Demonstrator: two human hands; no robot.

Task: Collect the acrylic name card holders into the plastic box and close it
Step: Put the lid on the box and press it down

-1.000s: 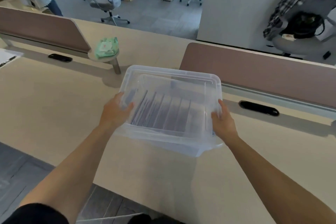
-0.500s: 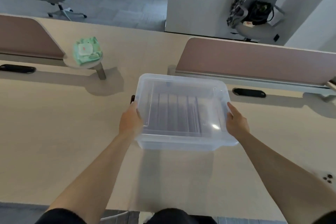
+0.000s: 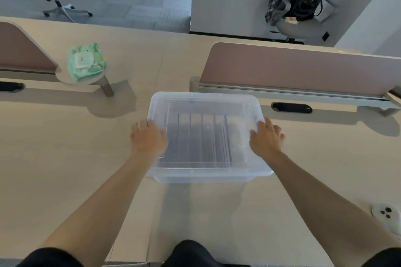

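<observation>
A clear plastic box [image 3: 208, 176] with its clear lid on sits on the beige desk straight in front of me. Through the lid I see several acrylic name card holders [image 3: 201, 136] lying in a row on the bottom. My left hand [image 3: 148, 138] lies flat on the lid's left edge, fingers stretched forward. My right hand [image 3: 265, 140] lies flat on the lid's right edge, fingers spread. Neither hand curls round the box.
A green wipes pack [image 3: 85, 62] rests on a small round shelf at the left. Pink desk dividers [image 3: 303, 67] stand behind the box. A black cable slot [image 3: 291, 107] lies to its right, and a white controller [image 3: 388, 214] lies near the right edge.
The box was carried tilted above the desk and now rests level on it. Both hands have moved from gripping its sides to lying on top of the lid.
</observation>
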